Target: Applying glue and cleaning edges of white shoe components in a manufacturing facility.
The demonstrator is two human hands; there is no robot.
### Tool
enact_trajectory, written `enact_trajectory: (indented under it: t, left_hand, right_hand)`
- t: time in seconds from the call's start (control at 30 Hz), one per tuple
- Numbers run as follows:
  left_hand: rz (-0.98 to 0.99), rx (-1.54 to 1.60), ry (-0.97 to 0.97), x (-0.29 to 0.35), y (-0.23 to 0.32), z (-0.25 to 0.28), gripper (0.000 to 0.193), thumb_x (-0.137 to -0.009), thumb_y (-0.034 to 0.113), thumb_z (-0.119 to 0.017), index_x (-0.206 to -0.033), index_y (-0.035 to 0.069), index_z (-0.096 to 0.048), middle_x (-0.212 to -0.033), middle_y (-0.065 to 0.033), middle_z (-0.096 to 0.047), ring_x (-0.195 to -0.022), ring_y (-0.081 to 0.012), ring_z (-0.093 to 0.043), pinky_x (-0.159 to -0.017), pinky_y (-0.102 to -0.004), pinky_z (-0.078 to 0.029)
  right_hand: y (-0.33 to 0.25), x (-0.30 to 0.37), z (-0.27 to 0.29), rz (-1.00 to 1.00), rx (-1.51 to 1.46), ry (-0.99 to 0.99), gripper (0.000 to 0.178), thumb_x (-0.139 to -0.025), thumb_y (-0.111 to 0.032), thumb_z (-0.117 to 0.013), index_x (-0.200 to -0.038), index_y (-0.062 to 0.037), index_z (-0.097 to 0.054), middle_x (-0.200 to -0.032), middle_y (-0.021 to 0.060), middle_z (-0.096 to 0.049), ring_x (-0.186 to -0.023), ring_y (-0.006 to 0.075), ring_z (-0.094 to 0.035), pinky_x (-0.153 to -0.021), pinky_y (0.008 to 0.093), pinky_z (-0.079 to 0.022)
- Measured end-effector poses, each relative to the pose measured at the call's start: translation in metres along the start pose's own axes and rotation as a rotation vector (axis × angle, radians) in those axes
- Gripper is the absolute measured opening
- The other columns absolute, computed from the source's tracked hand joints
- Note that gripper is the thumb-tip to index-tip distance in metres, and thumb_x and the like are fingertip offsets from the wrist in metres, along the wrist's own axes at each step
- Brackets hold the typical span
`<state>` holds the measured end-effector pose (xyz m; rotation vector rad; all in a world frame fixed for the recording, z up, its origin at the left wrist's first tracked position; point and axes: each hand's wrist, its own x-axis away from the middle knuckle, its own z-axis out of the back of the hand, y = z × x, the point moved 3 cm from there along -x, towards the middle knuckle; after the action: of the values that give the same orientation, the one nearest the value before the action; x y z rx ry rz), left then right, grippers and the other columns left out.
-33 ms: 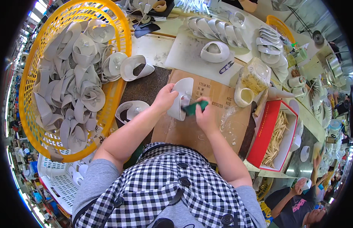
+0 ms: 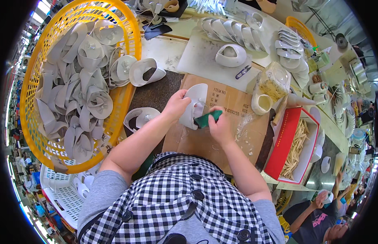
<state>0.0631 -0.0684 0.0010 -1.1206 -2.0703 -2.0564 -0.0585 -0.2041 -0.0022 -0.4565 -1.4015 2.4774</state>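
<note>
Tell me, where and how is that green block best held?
Probably by its right end, coming from the right and pinching across the width, as the right hand does: the green block is long and narrow, and its left end is at the white curved piece.

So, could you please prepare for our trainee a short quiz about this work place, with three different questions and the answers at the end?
1. Multiple choice: what does the right hand hold?
A) a white cup
B) a green object
C) a red pen

2. True or false: the left hand holds a pale curved piece.

3. Fill in one colour: on the person's right, pale strips lie in an open box with a ____ outer side.

Key: 1. B; 2. True; 3. Red.
</note>
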Motion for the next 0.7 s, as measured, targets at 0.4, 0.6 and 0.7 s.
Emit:
enact_trajectory:
  t: [0.4, 0.6, 0.7]
  left_hand:
    - [-0.17, 0.018, -0.243, 0.025, 0.041, -0.026, 0.037, -0.083, 0.021, -0.057, -0.113, 0.0, -0.049, -0.098, -0.0068, -0.057, -0.089, -0.012, -0.054, -0.075, -0.0277, -0.047]
    - [-0.343, -0.464, -0.061, 0.027, 0.031, -0.003, 0.025, -0.076, 0.007, -0.052, -0.1, 0.0, -0.056, -0.087, -0.0067, -0.059, -0.081, -0.0114, -0.055, -0.072, -0.025, -0.046]
    - [-0.24, -0.466, 0.023, 0.064, -0.009, 0.022, 0.022, -0.073, 0.0, -0.054, -0.095, 0.0, -0.057, -0.084, -0.0068, -0.061, -0.077, -0.0133, -0.058, -0.07, -0.0261, -0.047]
  right_hand:
    - [-0.018, -0.016, 0.022, 0.206, -0.009, 0.212, 0.016, -0.084, -0.009, -0.053, -0.1, -0.005, -0.054, -0.086, 0.0221, -0.06, -0.079, 0.0416, -0.059, -0.069, 0.0439, -0.047]
    - [0.017, -0.039, 0.018, -0.077, 0.001, 0.065, 0.018, -0.085, -0.008, -0.051, -0.102, -0.0055, -0.049, -0.088, 0.0219, -0.06, -0.081, 0.0393, -0.059, -0.069, 0.0433, -0.046]
    - [0.017, -0.014, -0.001, -0.198, -0.113, -0.072, 0.02, -0.083, -0.007, -0.05, -0.102, -0.0059, -0.047, -0.086, 0.0217, -0.06, -0.081, 0.0388, -0.059, -0.071, 0.0423, -0.046]
